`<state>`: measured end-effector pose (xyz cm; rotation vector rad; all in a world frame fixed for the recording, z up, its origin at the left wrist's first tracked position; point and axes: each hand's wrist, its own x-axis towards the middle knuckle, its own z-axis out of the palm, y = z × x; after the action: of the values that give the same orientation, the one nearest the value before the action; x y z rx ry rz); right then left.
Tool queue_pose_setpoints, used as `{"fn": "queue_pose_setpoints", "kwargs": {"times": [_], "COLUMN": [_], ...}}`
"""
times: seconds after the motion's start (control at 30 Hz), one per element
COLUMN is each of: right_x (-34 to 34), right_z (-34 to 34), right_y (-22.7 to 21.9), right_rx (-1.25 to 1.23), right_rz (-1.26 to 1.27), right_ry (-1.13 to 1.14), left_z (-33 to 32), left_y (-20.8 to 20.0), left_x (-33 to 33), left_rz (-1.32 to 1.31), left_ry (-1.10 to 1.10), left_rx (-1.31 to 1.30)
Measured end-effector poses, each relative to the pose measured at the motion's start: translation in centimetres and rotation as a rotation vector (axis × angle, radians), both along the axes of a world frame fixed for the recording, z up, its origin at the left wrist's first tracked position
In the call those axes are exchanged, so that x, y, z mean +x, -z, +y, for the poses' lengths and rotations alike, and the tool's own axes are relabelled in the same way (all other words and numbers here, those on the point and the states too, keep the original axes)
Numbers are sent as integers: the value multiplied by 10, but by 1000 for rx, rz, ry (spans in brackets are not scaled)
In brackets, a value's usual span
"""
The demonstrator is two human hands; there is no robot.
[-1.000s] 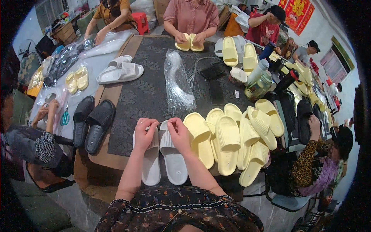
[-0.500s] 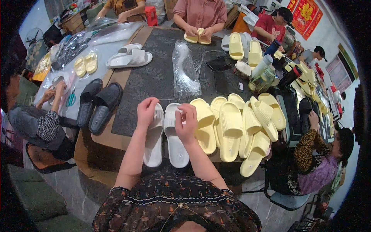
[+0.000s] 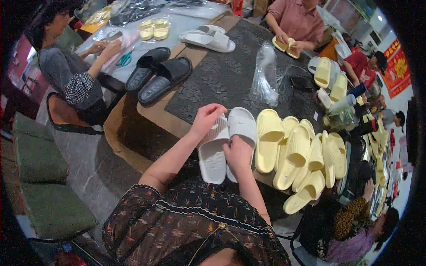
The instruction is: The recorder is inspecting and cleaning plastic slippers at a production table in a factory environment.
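Observation:
Two light grey slide slippers lie side by side at the table edge in front of me, the left slipper (image 3: 213, 157) and the right slipper (image 3: 242, 122). Over the toe of the left one is my left hand (image 3: 207, 120), its fingertips pinched together near the gap between the toes; anything thin in them is too small to make out. My right hand (image 3: 238, 154) has its fingers curled on the right slipper, behind the strap, hiding part of its footbed. Just right of that pair is a row of pale yellow slide slippers (image 3: 269, 142), several of them overlapping.
A bundle of clear plastic strands (image 3: 265, 77) lies on the dark mat (image 3: 217, 75). Black slippers (image 3: 164, 82) and a white pair (image 3: 208, 40) are left of it. Jars (image 3: 339, 117) stand at right. Co-workers sit around; one person (image 3: 295, 26) across handles yellow slippers.
My view has swung left, so the scene shifts right. The grey slippers have come closer together. My right hand has moved down from the strap towards the footbed; the left stays by the toe.

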<state>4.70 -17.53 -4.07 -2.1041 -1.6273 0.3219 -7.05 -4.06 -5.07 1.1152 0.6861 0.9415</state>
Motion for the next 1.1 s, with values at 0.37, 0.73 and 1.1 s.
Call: {"fn": "queue_pose_setpoints", "kwargs": {"times": [0.37, 0.73, 1.1], "right_x": [1, 119, 308], "right_z": [-14, -96, -152], "right_y": [-20, -130, -125], "right_rx": [312, 520, 137], "right_rz": [100, -297, -472], "right_ry": [-33, 457, 944], "left_z": [157, 220, 64], "left_y": [-20, 4, -51], "left_x": [-128, -142, -33], "left_rz": [1194, 1205, 943], "left_ry": [-681, -530, -221], "left_rx": [882, 964, 840]}}
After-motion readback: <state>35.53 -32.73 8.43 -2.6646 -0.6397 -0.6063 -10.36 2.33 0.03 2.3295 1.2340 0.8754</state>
